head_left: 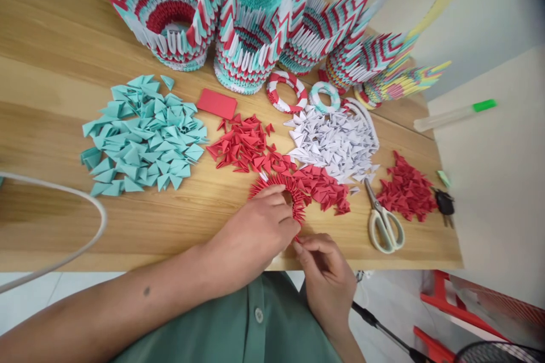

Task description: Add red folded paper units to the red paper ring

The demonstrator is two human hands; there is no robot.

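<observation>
My left hand (261, 229) is closed over a ring of folded red paper pieces (299, 199) at the table's front edge, its fingers curled on the ring's rim and hiding much of it. Thumb and forefinger of my right hand (327, 281) pinch a small red folded paper piece (297, 239) against the ring's near side; most of that piece is covered. Just beyond the ring lies a heap of loose red paper triangles (244, 142), which trails off toward a second red cluster (323, 187) on the right.
Teal triangles (145, 136) form a pile at left, white ones (332, 142) at right. Scissors (384, 227) lie beside another red pile (407, 187). Several folded-paper baskets (251, 51) stand along the back. A white cable (100, 227) loops at left; keys (445, 202) lie far right.
</observation>
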